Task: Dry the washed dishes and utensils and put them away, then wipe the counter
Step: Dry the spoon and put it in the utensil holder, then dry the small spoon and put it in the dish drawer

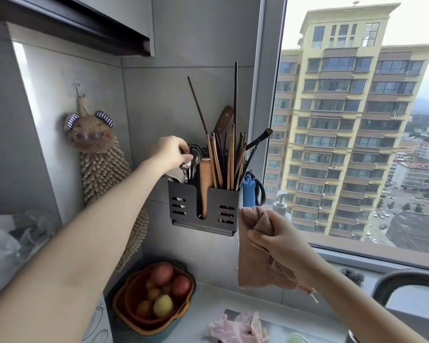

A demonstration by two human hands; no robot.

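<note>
On the wall (196,40) beside the window (357,134) hangs the black utensil holder (183,206), probably so cutlery drains. Just beside its right corner the right hand (280,235) clenches the bunched drying cloth (256,258), ready for more. The left hand (170,151) pinches a spoon (195,152) standing in the left compartment.

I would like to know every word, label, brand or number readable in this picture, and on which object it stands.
None can be read. The black slotted utensil holder shows no print, the visible part of the white pump bottle bears no label, and any signs on the yellow apartment building are too small to tell.
</note>
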